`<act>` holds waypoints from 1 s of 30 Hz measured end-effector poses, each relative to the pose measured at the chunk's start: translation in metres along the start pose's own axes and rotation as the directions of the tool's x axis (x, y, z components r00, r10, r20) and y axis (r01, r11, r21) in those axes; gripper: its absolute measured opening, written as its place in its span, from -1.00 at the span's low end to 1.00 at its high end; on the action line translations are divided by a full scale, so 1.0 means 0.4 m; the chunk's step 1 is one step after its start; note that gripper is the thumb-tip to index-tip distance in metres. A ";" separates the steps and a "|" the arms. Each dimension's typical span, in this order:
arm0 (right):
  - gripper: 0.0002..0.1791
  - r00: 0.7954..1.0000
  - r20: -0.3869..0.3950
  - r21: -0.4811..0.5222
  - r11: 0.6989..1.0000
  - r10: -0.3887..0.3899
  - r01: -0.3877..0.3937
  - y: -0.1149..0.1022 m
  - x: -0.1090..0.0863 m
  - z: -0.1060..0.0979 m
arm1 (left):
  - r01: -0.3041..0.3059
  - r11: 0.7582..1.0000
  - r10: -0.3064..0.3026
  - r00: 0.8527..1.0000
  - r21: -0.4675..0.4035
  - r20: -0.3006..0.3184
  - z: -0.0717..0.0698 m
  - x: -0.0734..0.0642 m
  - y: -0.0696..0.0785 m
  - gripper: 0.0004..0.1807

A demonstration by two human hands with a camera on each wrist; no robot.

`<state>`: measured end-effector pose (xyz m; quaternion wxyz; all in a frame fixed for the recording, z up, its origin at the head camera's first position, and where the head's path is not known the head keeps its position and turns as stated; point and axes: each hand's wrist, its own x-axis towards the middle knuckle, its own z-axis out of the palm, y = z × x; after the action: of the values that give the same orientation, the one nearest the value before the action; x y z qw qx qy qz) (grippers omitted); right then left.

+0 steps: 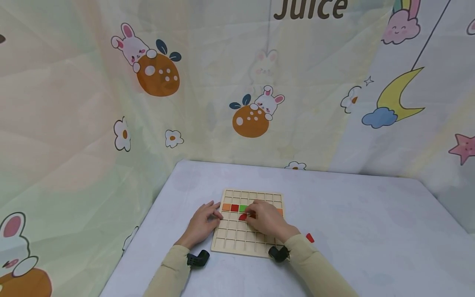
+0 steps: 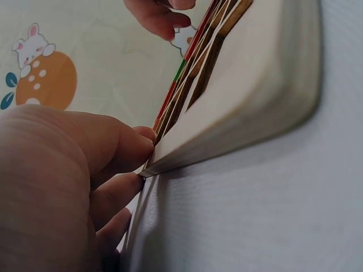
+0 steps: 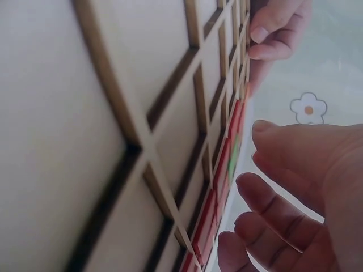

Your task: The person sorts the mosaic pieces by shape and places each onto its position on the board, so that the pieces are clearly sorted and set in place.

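A pale wooden grid board lies flat on the table. One row of it holds an orange square, a red square and a green square, with another orange piece toward the right edge. Below the green one sits a red piece, partly covered by my right hand. In the right wrist view that hand's thumb and loosely bent fingers are apart, nothing visible between them. My left hand touches the board's left edge with extended fingers.
A loose red piece lies on the white-covered table, right of the board beside the right sleeve. A printed cloth wall stands behind the table. Each wrist wears a black camera.
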<state>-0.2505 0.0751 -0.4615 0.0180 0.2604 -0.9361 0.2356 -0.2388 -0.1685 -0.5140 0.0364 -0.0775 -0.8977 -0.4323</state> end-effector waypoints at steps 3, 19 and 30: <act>-0.79 1.000 -0.022 0.008 1.000 0.013 -0.013 0.004 -0.011 -0.008 | 0.012 1.000 -0.012 1.000 -0.005 0.003 -0.002 -0.001 0.002 -0.79; -0.73 0.990 -0.082 0.063 0.992 0.118 -0.113 0.045 -0.076 -0.038 | -0.017 1.000 0.017 1.000 0.007 0.014 -0.008 0.001 -0.002 -0.80; -0.72 0.970 -0.126 0.035 0.978 0.207 -0.205 0.104 -0.121 -0.076 | -0.013 1.000 0.013 1.000 0.010 0.011 -0.004 0.000 0.003 -0.80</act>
<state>-0.2321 0.1431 -0.4598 0.0510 0.1463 -0.9524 0.2627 -0.2385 -0.1691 -0.5121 0.0346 -0.0857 -0.8996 -0.4268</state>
